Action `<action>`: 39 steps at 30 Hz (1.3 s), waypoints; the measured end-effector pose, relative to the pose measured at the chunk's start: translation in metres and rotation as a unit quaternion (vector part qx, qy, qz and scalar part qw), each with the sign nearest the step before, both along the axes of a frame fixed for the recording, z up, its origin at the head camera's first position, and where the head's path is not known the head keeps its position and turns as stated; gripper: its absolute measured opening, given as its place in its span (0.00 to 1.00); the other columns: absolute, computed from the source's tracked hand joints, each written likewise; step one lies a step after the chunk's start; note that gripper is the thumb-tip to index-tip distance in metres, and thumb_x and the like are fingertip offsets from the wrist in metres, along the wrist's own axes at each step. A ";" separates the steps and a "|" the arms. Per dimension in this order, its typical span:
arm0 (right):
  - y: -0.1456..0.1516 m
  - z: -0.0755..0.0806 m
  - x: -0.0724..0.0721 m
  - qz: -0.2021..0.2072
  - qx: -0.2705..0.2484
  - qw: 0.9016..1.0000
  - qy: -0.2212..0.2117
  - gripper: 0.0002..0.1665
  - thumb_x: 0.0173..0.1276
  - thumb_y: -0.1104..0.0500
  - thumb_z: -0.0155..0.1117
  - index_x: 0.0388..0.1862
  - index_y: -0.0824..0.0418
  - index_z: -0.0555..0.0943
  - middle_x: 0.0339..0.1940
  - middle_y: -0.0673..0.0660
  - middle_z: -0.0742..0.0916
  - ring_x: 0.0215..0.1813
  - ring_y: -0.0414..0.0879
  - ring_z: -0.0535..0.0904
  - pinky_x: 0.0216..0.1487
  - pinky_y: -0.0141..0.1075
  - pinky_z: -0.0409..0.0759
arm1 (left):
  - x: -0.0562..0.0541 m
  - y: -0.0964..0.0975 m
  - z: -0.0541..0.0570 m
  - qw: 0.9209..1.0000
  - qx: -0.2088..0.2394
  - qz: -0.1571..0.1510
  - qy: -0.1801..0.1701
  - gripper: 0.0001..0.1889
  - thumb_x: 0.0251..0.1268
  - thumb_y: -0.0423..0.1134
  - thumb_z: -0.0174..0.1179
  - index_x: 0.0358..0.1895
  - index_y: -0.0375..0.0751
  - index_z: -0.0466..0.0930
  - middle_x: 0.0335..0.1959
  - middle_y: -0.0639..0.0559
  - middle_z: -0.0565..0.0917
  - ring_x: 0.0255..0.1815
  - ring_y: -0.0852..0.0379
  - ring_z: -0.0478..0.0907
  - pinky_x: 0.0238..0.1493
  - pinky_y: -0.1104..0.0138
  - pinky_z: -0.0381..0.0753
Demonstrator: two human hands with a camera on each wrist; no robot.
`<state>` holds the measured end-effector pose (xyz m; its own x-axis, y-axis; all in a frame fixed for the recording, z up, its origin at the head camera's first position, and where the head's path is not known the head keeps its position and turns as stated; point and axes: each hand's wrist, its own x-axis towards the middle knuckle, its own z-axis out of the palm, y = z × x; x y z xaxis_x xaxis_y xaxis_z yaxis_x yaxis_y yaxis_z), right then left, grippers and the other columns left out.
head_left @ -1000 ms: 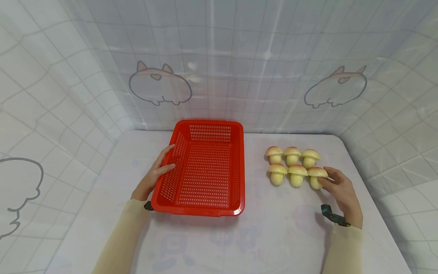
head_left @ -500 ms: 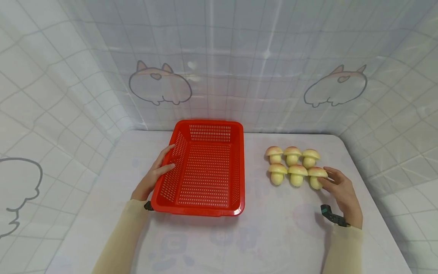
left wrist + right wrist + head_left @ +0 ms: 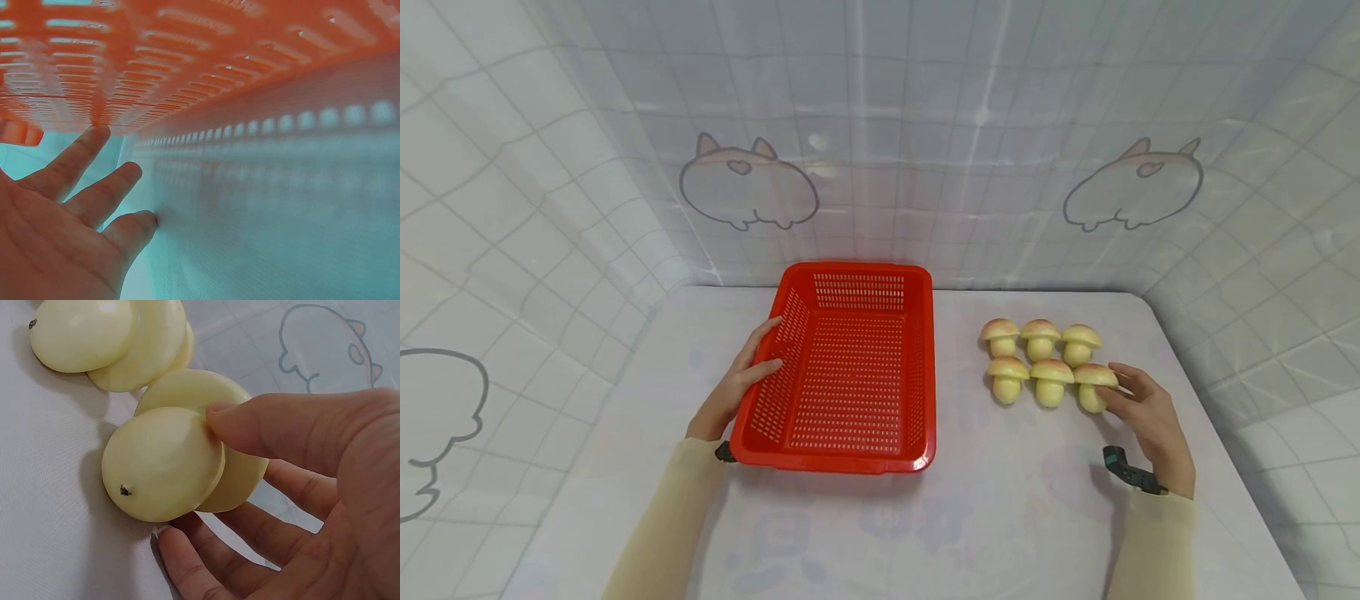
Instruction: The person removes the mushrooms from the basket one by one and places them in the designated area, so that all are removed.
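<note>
A red perforated plastic basket [image 3: 850, 383] is in the middle of the head view, with nothing inside. My left hand [image 3: 737, 383] grips its left side, thumb and a finger lapping over the rim. From below, in the left wrist view, other fingers [image 3: 103, 197] spread beside the basket's slotted wall [image 3: 187, 56]. On the right, yellow mushrooms [image 3: 1051, 383] with pink-tinged caps lie in two short rows. My right hand [image 3: 1146, 412] holds the nearest right mushroom [image 3: 162, 465], its thumb on the stem where it meets the cap and fingers behind and beneath.
The white tabletop [image 3: 1000, 517] carries faint printed marks. Tile-patterned sheeting [image 3: 940, 192] rises behind it and on both sides. Another mushroom [image 3: 87, 331] lies close to the held one.
Both hands, the basket and the mushrooms keep their places; only the head view has shifted very slightly.
</note>
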<state>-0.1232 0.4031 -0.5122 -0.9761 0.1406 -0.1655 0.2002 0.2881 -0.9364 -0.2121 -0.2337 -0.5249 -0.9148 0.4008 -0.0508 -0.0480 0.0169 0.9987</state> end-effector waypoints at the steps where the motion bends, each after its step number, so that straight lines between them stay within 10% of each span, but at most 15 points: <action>1: 0.000 0.000 0.000 0.000 -0.001 1.000 0.001 0.40 0.73 0.54 0.69 0.78 0.62 0.64 0.69 0.60 0.71 0.54 0.27 0.74 0.48 0.22 0.81 | 0.000 0.000 0.000 1.000 0.001 0.000 -0.001 0.37 0.79 0.41 0.50 0.84 0.65 0.44 0.75 0.38 0.58 0.60 0.37 0.74 0.49 0.52 0.88; 12: 0.005 -0.001 0.004 0.002 -0.023 1.000 0.013 0.40 0.72 0.58 0.69 0.78 0.63 0.63 0.59 0.40 0.74 0.53 0.24 0.76 0.48 0.22 0.81 | 0.000 0.000 0.001 1.000 -0.001 -0.001 0.001 0.37 0.78 0.40 0.50 0.84 0.65 0.44 0.75 0.38 0.58 0.59 0.36 0.74 0.48 0.52 0.88; 20: 0.007 0.004 0.005 0.010 0.015 1.000 0.025 0.38 0.74 0.56 0.68 0.78 0.58 0.65 0.69 0.57 0.73 0.54 0.23 0.75 0.48 0.22 0.81 | 0.000 -0.002 0.002 1.000 -0.016 0.000 0.003 0.37 0.79 0.41 0.50 0.83 0.67 0.45 0.75 0.38 0.58 0.59 0.39 0.75 0.49 0.54 0.88; 27: 0.008 0.006 0.005 0.005 0.003 1.000 0.023 0.36 0.74 0.56 0.68 0.77 0.56 0.66 0.61 0.42 0.75 0.53 0.23 0.76 0.47 0.23 0.82 | -0.002 -0.004 0.002 1.000 -0.026 -0.002 0.011 0.36 0.80 0.40 0.50 0.84 0.65 0.44 0.75 0.37 0.58 0.59 0.40 0.76 0.49 0.56 0.88; 32: 0.006 0.011 0.004 -0.010 0.047 0.999 0.014 0.39 0.75 0.50 0.66 0.79 0.57 0.64 0.68 0.56 0.75 0.54 0.23 0.74 0.48 0.23 0.82 | -0.002 -0.005 0.004 0.999 -0.036 -0.009 0.020 0.36 0.81 0.41 0.50 0.84 0.63 0.44 0.74 0.36 0.59 0.57 0.41 0.77 0.48 0.58 0.87; 39: 0.000 0.022 0.001 -0.020 0.116 0.993 -0.012 0.44 0.76 0.41 0.62 0.81 0.61 0.62 0.76 0.68 0.69 0.75 0.62 0.65 0.52 0.22 0.76 | -0.004 -0.007 0.010 0.994 -0.094 -0.011 0.045 0.36 0.82 0.44 0.49 0.84 0.64 0.44 0.74 0.35 0.60 0.55 0.43 0.77 0.48 0.61 0.86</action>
